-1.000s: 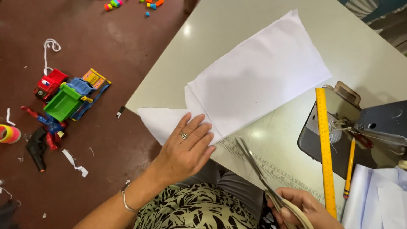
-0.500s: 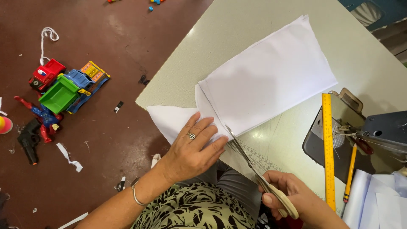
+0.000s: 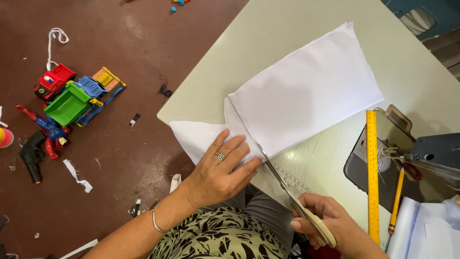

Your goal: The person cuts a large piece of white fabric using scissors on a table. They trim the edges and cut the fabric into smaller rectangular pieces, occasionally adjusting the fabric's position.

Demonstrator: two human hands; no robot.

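At lower centre, the left hand (image 3: pixel 221 169) lies flat on folded white fabric (image 3: pixel 306 91) (fingers spread); lower right, the right hand (image 3: pixel 330 225) grips scissors (image 3: pixel 287 192) cutting it.

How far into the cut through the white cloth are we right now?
Barely begun. Done: white cloth laid folded on the table, left hand pressing its near edge flat. In hand: right hand holds scissors, blade tips just at the cloth's near edge. Left: nearly the whole cloth is uncut.
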